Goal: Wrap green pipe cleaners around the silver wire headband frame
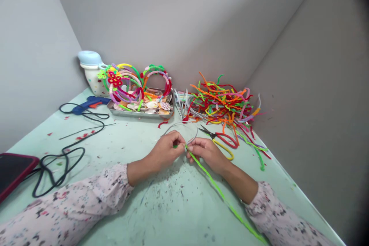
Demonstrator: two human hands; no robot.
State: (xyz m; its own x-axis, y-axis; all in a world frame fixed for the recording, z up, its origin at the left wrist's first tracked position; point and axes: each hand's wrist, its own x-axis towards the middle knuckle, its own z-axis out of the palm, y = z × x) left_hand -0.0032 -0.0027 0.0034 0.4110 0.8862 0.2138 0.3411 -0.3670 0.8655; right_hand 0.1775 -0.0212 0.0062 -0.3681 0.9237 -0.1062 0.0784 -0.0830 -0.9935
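Observation:
My left hand [170,147] and my right hand [208,154] meet over the middle of the table, both with closed fingertips. Between them is a thin grey hoop [192,138], like a bare headband, which arcs up beyond my fingers. My left hand pinches the hoop near its end. A bright green pipe cleaner [216,189] runs from the pinched fingertips of my right hand down toward the lower right edge of view. A bit of green also shows under my left fingers. Exactly how pipe cleaner and hoop meet is hidden by the fingertips.
Scissors [219,136] lie beyond my right hand, before a heap of pipe cleaners [225,102]. A metal tray [138,113] holds shells and wrapped headbands [127,84]. A blue glue gun [86,104], black cable [67,153], phone [17,173] and lidded cup [93,75] are left.

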